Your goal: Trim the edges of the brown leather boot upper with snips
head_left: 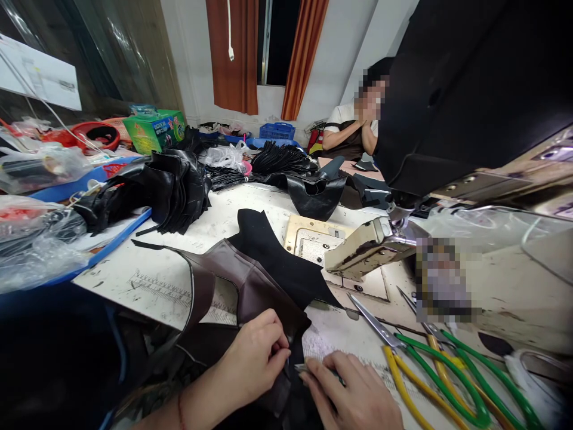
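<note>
- Fingers of left hand [255,358] pinch the dark brown leather piece [250,286] at the table's near edge.
- Right hand [353,394] grips a small metal tool [307,369] against the same leather.
- Scissors [403,352] lie just right.
- Green carton [154,130] print unreadable.

Two bare hands, the left hand [253,358] and the right hand [353,394], one dark brown leather piece [250,286], two pairs of scissors, one with yellow handles [394,364] and one with green handles [447,364], one green cardboard box [154,130], one blue plastic basket [277,130], and two orange curtains [233,54].
</note>
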Demonstrator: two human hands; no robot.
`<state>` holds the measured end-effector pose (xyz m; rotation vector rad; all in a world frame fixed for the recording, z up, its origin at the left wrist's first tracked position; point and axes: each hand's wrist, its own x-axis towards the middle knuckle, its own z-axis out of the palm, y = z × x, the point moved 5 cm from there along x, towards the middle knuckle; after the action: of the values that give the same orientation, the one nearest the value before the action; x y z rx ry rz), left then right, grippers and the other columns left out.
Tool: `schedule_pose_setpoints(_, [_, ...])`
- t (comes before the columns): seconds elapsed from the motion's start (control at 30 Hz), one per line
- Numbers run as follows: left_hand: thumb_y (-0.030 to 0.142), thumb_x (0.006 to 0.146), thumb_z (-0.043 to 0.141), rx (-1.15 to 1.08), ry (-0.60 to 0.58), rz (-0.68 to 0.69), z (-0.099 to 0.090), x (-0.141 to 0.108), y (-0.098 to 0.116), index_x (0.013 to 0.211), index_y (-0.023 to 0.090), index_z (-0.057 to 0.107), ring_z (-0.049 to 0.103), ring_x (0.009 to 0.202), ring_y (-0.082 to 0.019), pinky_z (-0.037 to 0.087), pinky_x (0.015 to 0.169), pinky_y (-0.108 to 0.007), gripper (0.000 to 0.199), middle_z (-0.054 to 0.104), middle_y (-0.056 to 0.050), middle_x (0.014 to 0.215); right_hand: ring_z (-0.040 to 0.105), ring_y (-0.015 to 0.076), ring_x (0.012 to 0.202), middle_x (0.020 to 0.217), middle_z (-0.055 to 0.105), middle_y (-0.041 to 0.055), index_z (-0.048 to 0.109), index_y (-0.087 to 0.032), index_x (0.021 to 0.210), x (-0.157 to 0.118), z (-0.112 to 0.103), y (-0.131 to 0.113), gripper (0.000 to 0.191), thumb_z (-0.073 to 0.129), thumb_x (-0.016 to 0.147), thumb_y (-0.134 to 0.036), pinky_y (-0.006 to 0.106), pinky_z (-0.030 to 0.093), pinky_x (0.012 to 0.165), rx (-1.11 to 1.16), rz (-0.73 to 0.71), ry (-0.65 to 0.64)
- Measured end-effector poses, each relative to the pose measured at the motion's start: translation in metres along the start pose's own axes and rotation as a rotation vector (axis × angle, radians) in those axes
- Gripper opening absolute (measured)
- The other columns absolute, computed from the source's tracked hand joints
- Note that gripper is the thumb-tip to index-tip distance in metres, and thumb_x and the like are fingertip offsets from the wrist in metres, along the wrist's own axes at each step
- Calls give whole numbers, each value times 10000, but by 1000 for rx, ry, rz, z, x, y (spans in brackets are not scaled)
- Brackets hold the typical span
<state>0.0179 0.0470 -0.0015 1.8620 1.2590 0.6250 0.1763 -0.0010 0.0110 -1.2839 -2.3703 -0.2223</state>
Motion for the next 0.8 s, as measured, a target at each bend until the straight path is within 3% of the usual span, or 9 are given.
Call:
schedule_pose_setpoints(0.2, [67, 785, 588, 2, -5, 0, -1, 0, 3, 738, 171, 574, 527, 669, -107, 405, 580, -207, 115, 563, -12, 855, 518, 169, 583, 702, 566, 1, 638, -232, 949, -4, 2, -2, 87, 622, 875, -274, 326, 311, 563, -35, 39, 18])
schedule_pose_setpoints(0.43, [52, 786, 587, 21, -5, 5, 2, 0, 1, 744, 170, 569, 540, 699, -114, 420, 612, -210, 127, 562, -14, 859, 624, 113, 661, 736, 615, -28, 638, -276, 987, -13, 15, 5, 113, 557, 945, -343, 207, 449, 590, 273, 266, 48])
schedule_pose_setpoints(0.8, [42, 783, 580, 25, -3, 10, 0, 0, 4, 740, 166, 569, 536, 703, -114, 418, 611, -210, 132, 556, -11, 860, 580, 175, 626, 721, 603, -13, 610, -253, 933, -14, 16, -1, 68, 569, 920, -305, 317, 363, 584, 53, 147, -9])
